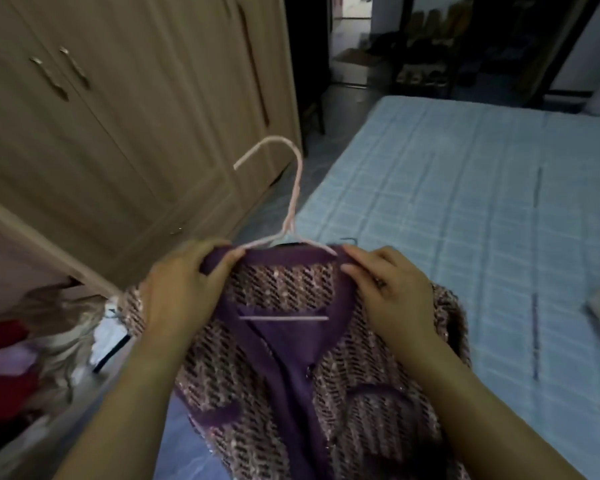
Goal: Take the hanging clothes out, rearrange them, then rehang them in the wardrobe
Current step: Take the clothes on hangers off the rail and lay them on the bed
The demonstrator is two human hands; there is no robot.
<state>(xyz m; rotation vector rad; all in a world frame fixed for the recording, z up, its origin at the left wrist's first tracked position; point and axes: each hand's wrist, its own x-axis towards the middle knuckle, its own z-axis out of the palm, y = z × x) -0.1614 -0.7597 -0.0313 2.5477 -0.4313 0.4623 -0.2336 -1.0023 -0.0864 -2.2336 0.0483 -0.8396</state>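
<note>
A purple cardigan (284, 386) with pink and dark woven panels lies over the near corner of the bed, threaded on a pale pink wire hanger (293, 188). The hanger's hook sticks up beyond the collar, and its bottom bar shows inside the neck opening. My left hand (184, 289) grips the collar's left shoulder. My right hand (385, 289) pinches the collar's right shoulder. Both hands hold the fabric against the hanger's arms.
The bed (465, 209) with a light blue checked sheet fills the right side. A wooden wardrobe (125, 109) with shut doors stands at the left; an open section at the lower left shows several clothes (32, 351). A dark doorway (354, 50) lies beyond.
</note>
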